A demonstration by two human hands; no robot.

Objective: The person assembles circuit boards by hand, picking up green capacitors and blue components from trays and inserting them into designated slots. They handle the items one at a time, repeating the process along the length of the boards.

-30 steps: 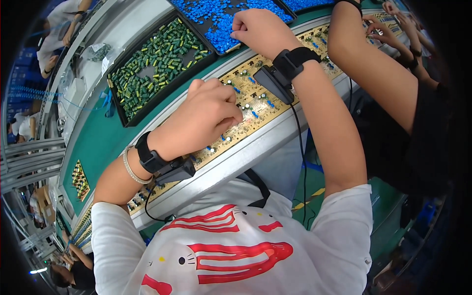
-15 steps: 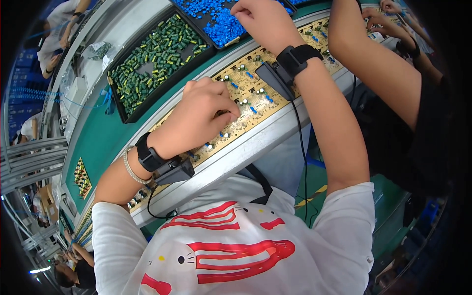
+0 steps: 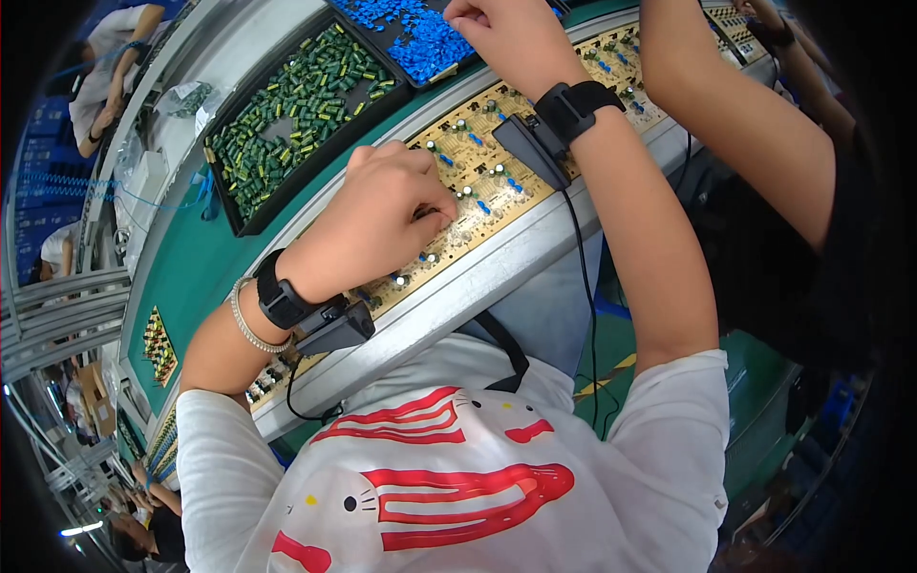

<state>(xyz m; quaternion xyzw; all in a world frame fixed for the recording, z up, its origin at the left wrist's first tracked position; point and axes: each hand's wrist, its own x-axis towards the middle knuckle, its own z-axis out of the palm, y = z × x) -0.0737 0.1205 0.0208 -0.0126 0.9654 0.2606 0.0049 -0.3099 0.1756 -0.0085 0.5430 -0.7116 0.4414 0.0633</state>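
Observation:
My left hand (image 3: 387, 205) is over the row of tan circuit boards (image 3: 492, 223), its thumb and fingers pinched together just above the board surface. Whatever they may hold is hidden. Blue disc-shaped components and small white-topped cylinders stand on the boards around it. Farther off, my right hand (image 3: 511, 38) reaches to the near edge of a dark tray of loose blue components (image 3: 425, 48). Its fingers are curled together, and I cannot make out anything between them. Both wrists carry black straps with small dark devices.
A black tray of green cylindrical components (image 3: 296, 119) sits beyond my left hand on the green work surface (image 3: 181, 272). A metal rail (image 3: 458, 286) runs along the near side. Another person's arm (image 3: 735, 124) reaches over the line at right. A small populated board (image 3: 159, 346) lies far left.
The circuit boards have shifted slightly left, and my left hand has moved a little the same way, still pinched. My right hand stays by the blue components, its fingers drawn slightly left.

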